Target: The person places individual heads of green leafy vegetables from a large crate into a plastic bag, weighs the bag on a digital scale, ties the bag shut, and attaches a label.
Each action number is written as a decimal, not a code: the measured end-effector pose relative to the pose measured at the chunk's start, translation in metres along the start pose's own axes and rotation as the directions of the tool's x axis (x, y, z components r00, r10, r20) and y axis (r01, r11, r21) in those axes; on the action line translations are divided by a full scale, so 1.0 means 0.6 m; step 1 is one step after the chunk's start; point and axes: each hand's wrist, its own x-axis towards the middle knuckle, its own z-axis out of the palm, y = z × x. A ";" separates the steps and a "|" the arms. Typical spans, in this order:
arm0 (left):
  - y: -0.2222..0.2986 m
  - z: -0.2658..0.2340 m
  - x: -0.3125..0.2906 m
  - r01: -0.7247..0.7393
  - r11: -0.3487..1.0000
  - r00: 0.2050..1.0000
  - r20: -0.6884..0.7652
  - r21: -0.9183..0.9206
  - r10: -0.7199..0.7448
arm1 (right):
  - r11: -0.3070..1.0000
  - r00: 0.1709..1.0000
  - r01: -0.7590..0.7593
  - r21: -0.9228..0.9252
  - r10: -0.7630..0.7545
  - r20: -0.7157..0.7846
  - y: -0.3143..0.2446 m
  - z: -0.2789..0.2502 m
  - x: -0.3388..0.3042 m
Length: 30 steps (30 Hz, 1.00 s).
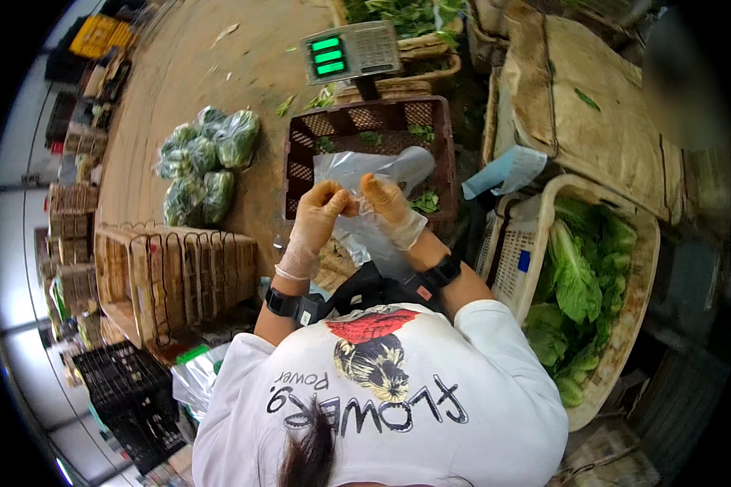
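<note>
A clear plastic bag (398, 165) hangs between my gloved hands, loose and thin, its far part spread over a brown plastic crate (300, 138). Thumb and fingers of my left hand (320, 213) pinch the bag's near edge. Close beside it, my right hand (390, 213) also grips the film, thumb pointing up. Both hands wear thin see-through gloves. The crate rests below the display of a weighing scale (353, 53) with green lit digits, and a few loose green leaves (424, 201) lie in it.
Bagged green vegetables (207, 158) lie on the floor to the left, beyond a wooden crate (211, 272). At my right stands a white basket (597, 402) of leafy lettuce (577, 276), near a large cloth-covered bundle (593, 97). Black crates (130, 398) are stacked at the lower left.
</note>
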 end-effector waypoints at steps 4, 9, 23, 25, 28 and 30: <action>0.014 0.006 -0.013 -0.015 0.999 1.000 -0.025 0.038 0.016 | 0.968 0.974 -0.143 0.204 0.174 -0.144 -0.087 0.061 -0.029; 0.028 0.016 -0.024 -0.016 0.990 1.000 -0.011 0.139 0.018 | 0.997 0.998 0.010 -0.071 -0.014 -0.054 -0.076 0.044 -0.028; 0.020 -0.004 -0.021 -0.004 0.991 0.998 -0.068 0.133 0.013 | 0.999 1.000 0.006 -0.043 -0.006 -0.001 -0.071 0.038 -0.020; 0.024 -0.007 -0.024 -0.023 0.984 0.994 -0.100 0.179 0.042 | 1.000 0.998 0.015 0.009 -0.014 -0.055 -0.085 0.054 -0.021; 0.028 -0.010 -0.028 -0.099 0.943 0.990 -0.066 0.317 0.127 | 0.998 0.985 -0.053 0.025 0.057 -0.163 -0.112 0.072 -0.026; 0.025 -0.008 -0.028 -0.164 0.911 0.983 -0.019 0.379 0.185 | 0.977 0.988 0.001 -0.214 -0.034 -0.150 -0.115 0.074 -0.019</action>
